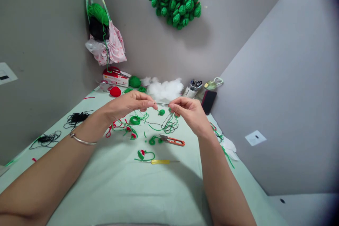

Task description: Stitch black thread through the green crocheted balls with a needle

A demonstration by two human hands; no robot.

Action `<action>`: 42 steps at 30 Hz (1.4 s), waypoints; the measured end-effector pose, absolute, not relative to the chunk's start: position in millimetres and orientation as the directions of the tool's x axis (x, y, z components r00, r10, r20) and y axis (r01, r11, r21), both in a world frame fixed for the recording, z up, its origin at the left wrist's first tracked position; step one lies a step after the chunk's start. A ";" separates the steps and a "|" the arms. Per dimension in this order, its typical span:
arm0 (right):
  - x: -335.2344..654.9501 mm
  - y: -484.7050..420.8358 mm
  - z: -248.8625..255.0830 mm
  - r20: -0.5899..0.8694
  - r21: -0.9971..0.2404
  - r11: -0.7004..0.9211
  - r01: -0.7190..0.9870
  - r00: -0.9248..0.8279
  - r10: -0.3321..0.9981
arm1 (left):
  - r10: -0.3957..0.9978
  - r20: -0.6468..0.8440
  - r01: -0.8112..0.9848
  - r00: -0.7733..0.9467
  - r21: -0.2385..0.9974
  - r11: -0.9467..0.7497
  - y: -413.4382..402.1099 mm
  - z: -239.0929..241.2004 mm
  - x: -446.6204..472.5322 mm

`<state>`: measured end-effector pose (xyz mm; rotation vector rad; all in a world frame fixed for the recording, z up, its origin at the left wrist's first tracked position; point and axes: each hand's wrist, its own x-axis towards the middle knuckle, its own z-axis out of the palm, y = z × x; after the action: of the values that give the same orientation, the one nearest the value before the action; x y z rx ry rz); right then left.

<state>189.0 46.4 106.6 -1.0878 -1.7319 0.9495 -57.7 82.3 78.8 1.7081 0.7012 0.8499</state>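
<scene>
A short length of black yarn (161,103) is stretched level between my two hands above the table. My left hand (136,101) pinches one end of it, and my right hand (186,109) pinches the other. Just below the strand is a small green crocheted piece (161,112); whether it hangs or lies on the table I cannot tell. Beneath my hands lie orange-handled thread snips (173,140), a yellow-handled crochet hook (160,161) and a small red and green crocheted piece (141,154) with a yarn tail.
White stuffing (165,90), a red yarn ball (115,91), a pen cup (192,89) and a dark phone (209,101) stand along the back. Black yarn tangles (76,118) lie at left. A bunch of green crocheted pieces (176,3) hangs above.
</scene>
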 end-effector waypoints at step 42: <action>185.5 18.3 121.2 0.477 -0.543 0.535 0.647 -0.286 0.831 | 0.870 0.442 -0.145 0.216 0.896 -0.419 63.9 77.6 -21.8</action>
<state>185.5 18.3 121.2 -1.1939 -2.0296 0.3152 -21.8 63.9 77.6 1.5595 0.7070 1.3721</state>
